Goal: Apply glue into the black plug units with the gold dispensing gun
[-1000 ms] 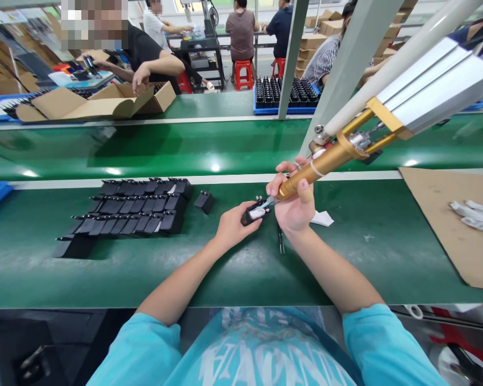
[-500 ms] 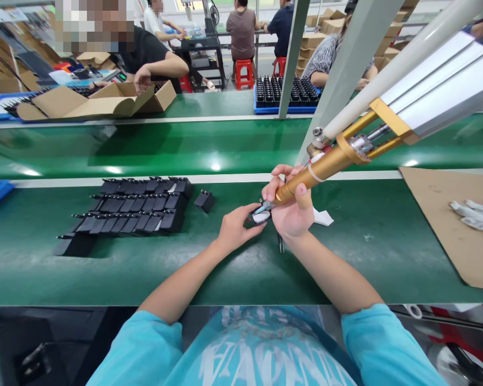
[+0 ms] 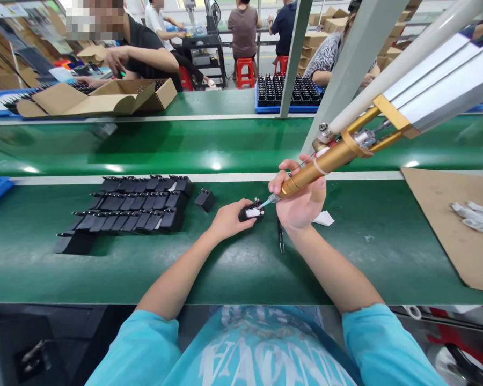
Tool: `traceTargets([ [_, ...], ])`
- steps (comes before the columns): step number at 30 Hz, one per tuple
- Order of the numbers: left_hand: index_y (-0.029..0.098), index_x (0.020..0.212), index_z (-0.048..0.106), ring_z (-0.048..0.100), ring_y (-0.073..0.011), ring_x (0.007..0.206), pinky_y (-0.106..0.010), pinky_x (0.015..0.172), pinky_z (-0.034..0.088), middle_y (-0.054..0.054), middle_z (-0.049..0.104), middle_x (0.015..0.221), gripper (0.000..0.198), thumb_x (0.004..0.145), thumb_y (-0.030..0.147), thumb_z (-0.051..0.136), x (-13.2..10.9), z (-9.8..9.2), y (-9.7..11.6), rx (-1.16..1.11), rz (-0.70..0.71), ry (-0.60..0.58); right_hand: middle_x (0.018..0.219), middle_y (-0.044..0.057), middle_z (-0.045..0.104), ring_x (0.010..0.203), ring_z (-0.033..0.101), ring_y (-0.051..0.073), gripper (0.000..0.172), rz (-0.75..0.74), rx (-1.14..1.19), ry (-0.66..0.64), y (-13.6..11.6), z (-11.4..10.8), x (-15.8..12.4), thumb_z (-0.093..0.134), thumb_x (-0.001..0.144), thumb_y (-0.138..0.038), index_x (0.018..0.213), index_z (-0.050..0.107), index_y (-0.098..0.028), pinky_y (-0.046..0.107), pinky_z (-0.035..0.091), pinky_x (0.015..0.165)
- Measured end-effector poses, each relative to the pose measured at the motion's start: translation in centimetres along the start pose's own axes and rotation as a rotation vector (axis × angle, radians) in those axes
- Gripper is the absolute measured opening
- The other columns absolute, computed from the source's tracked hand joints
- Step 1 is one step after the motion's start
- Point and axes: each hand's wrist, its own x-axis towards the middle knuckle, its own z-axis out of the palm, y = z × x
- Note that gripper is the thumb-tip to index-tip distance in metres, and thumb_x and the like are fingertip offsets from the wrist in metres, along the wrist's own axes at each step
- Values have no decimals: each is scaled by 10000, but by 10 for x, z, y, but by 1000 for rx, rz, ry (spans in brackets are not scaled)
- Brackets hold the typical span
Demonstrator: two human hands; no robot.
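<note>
My left hand [image 3: 227, 221] grips a small black power-adapter housing [image 3: 242, 215] between thumb and fingers; a white patch shows in its open top. My right hand [image 3: 300, 210] is closed around the lower end of a gold glue dispenser [image 3: 326, 162], which slants down from the upper right. Its pale blue nozzle [image 3: 269, 201] points at the housing's right end, and whether the tip touches cannot be told. Beneath my right hand lie tweezers [image 3: 281, 240], partly hidden. A lone black adapter [image 3: 205, 200] stands left of my hands, near rows of similar black adapters [image 3: 139, 203].
A scrap of white paper [image 3: 324, 218] lies right of my wrist. Farther right, cardboard [image 3: 438, 225] carries a white glove [image 3: 477, 219]. A grey post [image 3: 346, 69] rises behind the dispenser. Across the green bench are an open carton [image 3: 64, 102], a blue tray [image 3: 287, 109] of black parts and co-workers.
My left hand has shifted slightly left with the housing. The dispenser and my right hand have moved a little right, exposing more nozzle. A co-worker's hand has lifted from the carton.
</note>
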Motion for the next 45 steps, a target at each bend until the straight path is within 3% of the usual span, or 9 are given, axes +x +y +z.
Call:
traceTargets([
  [4,253,1177,556,690,-210,903,-333,799,542,-28,707,1089,456,761,384,691,5,-9,-14,-143,-3,-126,894,-12,546,502,506,83,443,-2,-54,34,0,-2,3,437,793,-689,1021,496,-314,300,466,512],
  [9,240,1255,528,593,-240,1202,-415,986,482,-103,626,1294,475,818,368,663,17,1,-19,-515,7,-137,891,-17,545,496,505,80,424,8,-26,17,0,-2,3,460,797,-663,1042,489,-319,289,458,500],
  [14,200,1188,583,659,-201,1089,-378,962,502,-98,705,1152,328,864,239,562,25,24,-19,-685,52,-82,893,-17,553,499,506,77,430,12,0,7,0,-1,3,484,787,-657,1041,491,-309,285,459,503],
  [17,201,1176,608,670,-184,1024,-364,944,506,-64,721,1085,338,854,177,511,23,23,-16,-553,76,-27,889,-20,553,495,500,74,446,20,1,2,0,-2,3,495,778,-666,1040,489,-306,282,455,499],
  [21,234,1273,590,609,-199,1007,-383,942,489,-42,695,1106,475,811,136,545,16,5,-7,-203,171,-9,893,-24,547,497,500,68,422,4,11,-19,1,-3,4,486,800,-653,1044,486,-309,276,456,499],
  [25,236,1420,453,568,-216,987,-408,926,486,-63,686,1156,495,926,208,477,8,-6,3,8,264,-35,890,-25,553,491,498,66,428,8,14,-12,2,-4,4,510,788,-648,1046,485,-306,270,448,490],
  [34,202,1160,622,668,-198,984,-323,867,525,-72,705,1094,269,956,318,491,-1,15,9,136,173,144,879,-34,578,479,510,59,444,29,53,-24,5,-7,6,555,771,-618,1060,471,-292,259,428,476],
  [41,157,1284,492,629,-255,937,-320,675,507,-117,650,1107,433,933,409,517,-3,24,20,545,69,-11,868,-32,601,481,524,61,412,16,89,-34,6,-9,6,573,786,-574,1063,493,-281,253,422,480],
  [45,188,1346,426,602,-233,942,-301,654,471,-96,613,1064,403,970,332,440,-4,24,28,603,15,-80,861,-32,606,477,518,63,409,23,95,-25,5,-8,6,589,776,-576,1052,505,-285,254,416,475],
])
